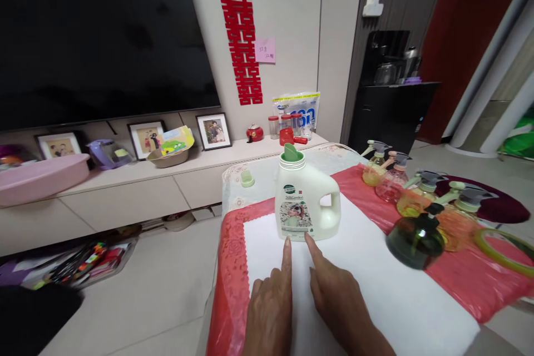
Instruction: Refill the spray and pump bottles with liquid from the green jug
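A black television [104,39] is above a cabinet [125,206] bearing framed photos [213,131], a pink basin [41,179] and a red pot [255,133]; red paper cutouts [240,28] run down the wall [292,22].

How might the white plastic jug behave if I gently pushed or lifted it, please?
The white plastic jug would probably keep its shape, given its moulded-looking walls. Its broad base suggests sliding before tipping under a low push. Any contents could spill if tilted, since the green pouring spout is uncovered.
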Demonstrator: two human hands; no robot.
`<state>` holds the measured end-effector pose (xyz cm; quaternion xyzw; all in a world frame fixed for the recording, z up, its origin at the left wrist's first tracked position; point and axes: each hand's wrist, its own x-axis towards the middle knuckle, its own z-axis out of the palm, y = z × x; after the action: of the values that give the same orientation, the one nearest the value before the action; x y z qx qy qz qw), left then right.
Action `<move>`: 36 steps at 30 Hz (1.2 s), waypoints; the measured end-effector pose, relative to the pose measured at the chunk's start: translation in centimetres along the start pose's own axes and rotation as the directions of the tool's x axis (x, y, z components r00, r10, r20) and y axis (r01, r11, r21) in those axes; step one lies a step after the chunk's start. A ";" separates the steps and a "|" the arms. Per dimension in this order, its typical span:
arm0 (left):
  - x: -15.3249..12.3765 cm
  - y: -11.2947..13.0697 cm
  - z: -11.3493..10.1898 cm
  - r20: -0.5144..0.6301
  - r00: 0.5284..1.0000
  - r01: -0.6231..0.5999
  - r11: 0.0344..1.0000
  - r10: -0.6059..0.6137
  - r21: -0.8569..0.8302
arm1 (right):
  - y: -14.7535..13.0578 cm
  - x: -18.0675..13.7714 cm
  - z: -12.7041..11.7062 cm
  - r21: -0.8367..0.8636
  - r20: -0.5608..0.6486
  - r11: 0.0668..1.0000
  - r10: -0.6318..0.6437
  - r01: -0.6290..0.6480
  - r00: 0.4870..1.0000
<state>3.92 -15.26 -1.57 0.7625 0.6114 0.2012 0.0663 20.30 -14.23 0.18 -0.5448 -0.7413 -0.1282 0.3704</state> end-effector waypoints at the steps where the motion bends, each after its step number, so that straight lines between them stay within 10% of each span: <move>1: 0.0 0.1 -0.2 -0.003 1.000 -0.026 0.997 0.027 0.072 | 0.5 0.4 -1.0 0.050 -0.047 0.999 0.012 -0.010 0.999; 5: 0.1 0.5 -0.8 -0.021 0.987 -0.147 0.949 0.159 0.281 | 3.9 1.4 -5.6 0.182 -0.329 0.973 0.194 -0.140 0.924; 9: 0.1 0.0 -0.6 -0.072 0.958 -0.252 0.935 0.278 0.250 | 8.6 0.5 -8.3 0.209 -0.638 0.910 0.405 -0.358 0.655; 12: 0.2 -0.7 -0.4 -0.118 0.926 -0.326 0.919 0.357 0.220 | 12.1 -0.7 -8.5 0.289 -0.644 0.833 0.534 -0.472 0.548; 23: 0.7 -0.8 -0.4 -0.097 0.892 -0.421 0.890 0.441 0.173 | 17.1 -2.6 -5.4 0.341 -0.202 0.558 0.829 -0.756 0.521; 36: 0.1 0.6 -0.4 -0.043 0.947 -0.313 0.946 0.317 0.080 | 16.6 -2.2 -4.7 0.390 -0.140 0.577 0.808 -0.718 0.573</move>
<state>4.35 -15.42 -0.99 0.8463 0.4902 0.2081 -0.0112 37.47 -12.43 -1.63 -0.7258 -0.3730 0.0748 0.5732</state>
